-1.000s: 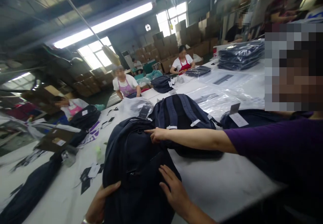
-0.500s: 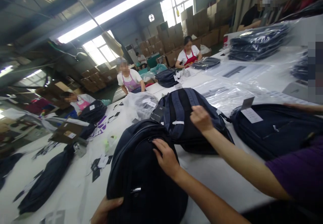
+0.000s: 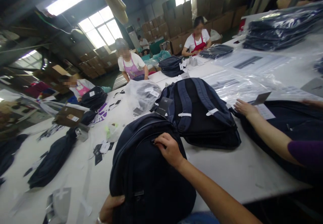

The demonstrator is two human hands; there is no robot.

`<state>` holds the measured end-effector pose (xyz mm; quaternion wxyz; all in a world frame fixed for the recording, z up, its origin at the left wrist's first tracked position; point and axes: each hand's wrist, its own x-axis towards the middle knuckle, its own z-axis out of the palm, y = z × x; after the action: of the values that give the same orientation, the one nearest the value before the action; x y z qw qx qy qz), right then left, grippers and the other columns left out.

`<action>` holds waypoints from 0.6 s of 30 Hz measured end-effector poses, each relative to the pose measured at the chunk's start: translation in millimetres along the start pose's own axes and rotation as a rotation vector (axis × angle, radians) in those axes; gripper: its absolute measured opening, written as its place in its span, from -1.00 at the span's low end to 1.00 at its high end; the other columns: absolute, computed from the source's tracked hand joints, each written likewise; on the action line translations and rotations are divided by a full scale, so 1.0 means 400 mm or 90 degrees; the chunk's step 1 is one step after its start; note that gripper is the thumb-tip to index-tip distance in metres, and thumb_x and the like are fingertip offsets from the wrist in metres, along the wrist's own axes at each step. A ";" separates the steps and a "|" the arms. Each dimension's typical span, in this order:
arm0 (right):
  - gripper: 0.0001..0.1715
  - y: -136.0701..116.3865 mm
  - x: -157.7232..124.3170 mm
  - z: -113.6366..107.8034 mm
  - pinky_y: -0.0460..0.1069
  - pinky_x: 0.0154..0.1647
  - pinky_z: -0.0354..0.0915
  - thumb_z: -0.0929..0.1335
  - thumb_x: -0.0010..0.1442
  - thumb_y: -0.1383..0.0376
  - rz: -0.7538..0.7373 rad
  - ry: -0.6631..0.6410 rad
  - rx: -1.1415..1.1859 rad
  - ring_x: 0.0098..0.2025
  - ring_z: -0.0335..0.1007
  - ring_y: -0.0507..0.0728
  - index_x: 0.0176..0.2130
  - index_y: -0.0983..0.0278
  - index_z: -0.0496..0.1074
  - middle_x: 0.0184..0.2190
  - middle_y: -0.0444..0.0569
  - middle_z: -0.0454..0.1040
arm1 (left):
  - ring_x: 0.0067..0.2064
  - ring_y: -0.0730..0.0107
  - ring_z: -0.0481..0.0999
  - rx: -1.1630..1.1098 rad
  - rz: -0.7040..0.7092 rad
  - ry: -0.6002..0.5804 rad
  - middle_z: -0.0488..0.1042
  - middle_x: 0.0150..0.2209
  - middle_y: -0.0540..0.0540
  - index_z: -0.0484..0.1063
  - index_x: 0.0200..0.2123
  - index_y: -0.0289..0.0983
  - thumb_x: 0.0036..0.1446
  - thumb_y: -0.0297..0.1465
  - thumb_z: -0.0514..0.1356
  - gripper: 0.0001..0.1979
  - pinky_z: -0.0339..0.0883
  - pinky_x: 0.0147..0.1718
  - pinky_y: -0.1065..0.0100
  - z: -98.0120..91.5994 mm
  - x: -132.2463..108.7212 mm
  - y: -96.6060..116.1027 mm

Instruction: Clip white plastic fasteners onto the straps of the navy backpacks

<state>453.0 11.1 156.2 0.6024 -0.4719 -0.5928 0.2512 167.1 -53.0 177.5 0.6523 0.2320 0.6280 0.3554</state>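
A dark navy backpack (image 3: 151, 170) stands tilted in front of me at the table's edge. My left hand (image 3: 112, 207) grips its lower left side, the thumb on the front and the other fingers out of sight behind. At the upper front, my right hand (image 3: 168, 148) pinches a small dark piece, seemingly a zipper pull, beside the curved seam. A second backpack (image 3: 199, 113) lies just behind, straps upward, with white wrapping on the straps and a black tag (image 3: 164, 106) next to it.
At the right, a co-worker's hand (image 3: 246, 109) reaches over another dark backpack (image 3: 290, 126) with tags. Clear plastic sheets (image 3: 247, 82), a crumpled plastic bag (image 3: 141, 96) and a cardboard box (image 3: 69, 116) lie on the white table (image 3: 214, 166). Several people work beyond.
My right hand's fingers have closed in at the upper front of the backpack. The co-worker's hand has moved right, off the second backpack to the one at the right. The view has shifted.
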 end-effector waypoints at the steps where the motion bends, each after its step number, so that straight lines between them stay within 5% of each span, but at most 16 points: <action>1: -0.82 0.002 -0.014 0.000 -0.02 -0.19 0.30 0.32 0.19 0.43 -0.024 0.020 -0.007 -0.25 0.35 0.07 -0.30 0.20 0.50 -0.37 -0.08 0.42 | -0.40 -0.08 0.59 -0.021 -0.007 0.000 0.59 -0.52 -0.09 0.56 -0.56 -0.32 -0.54 -0.46 0.47 -0.70 0.45 -0.17 -0.01 -0.010 0.009 -0.013; 7: -0.72 0.000 -0.079 0.018 -0.01 -0.23 0.34 0.31 0.20 0.45 -0.077 0.043 -0.035 -0.28 0.35 0.08 -0.17 0.13 0.51 -0.36 -0.07 0.45 | -0.47 0.05 0.60 -0.140 -0.161 0.005 0.57 -0.57 -0.15 0.59 -0.49 -0.35 -0.16 -0.39 0.38 -0.86 0.49 -0.21 0.05 -0.063 0.058 -0.101; 11: -0.61 -0.007 -0.111 0.079 0.09 0.07 0.29 0.24 0.26 0.40 -0.020 -0.100 -0.106 0.01 0.32 0.15 0.06 0.20 0.38 -0.07 0.03 0.45 | -0.20 -0.05 0.59 -0.210 -0.223 -0.033 0.61 -0.44 -0.18 0.61 -0.26 -0.29 0.05 -0.37 0.25 -0.80 0.38 -0.02 -0.01 -0.101 0.080 -0.141; 14: -0.40 -0.006 -0.173 0.136 0.22 0.28 0.06 0.31 0.23 0.28 -0.012 -0.217 -0.152 0.27 0.03 0.25 0.23 0.26 0.16 0.23 0.09 0.19 | -0.07 -0.05 0.53 -0.240 -0.211 -0.058 0.61 -0.34 -0.18 0.56 -0.11 -0.25 0.09 -0.37 0.20 -0.71 0.27 0.08 -0.03 -0.153 0.107 -0.166; 18: -0.39 0.033 -0.251 0.171 0.23 0.31 0.01 0.32 0.23 0.20 -0.007 -0.304 -0.169 0.33 -0.08 0.24 0.23 0.19 0.16 0.30 0.03 0.06 | -0.05 -0.02 0.52 -0.249 -0.227 -0.075 0.62 -0.34 -0.18 0.61 -0.23 -0.27 0.15 -0.36 0.12 -0.74 0.23 0.11 -0.02 -0.236 0.160 -0.184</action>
<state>374.3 -51.3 86.8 0.3796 -0.4708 -0.7485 0.2720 84.3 -65.3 70.9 0.7723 0.0073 0.5396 0.3351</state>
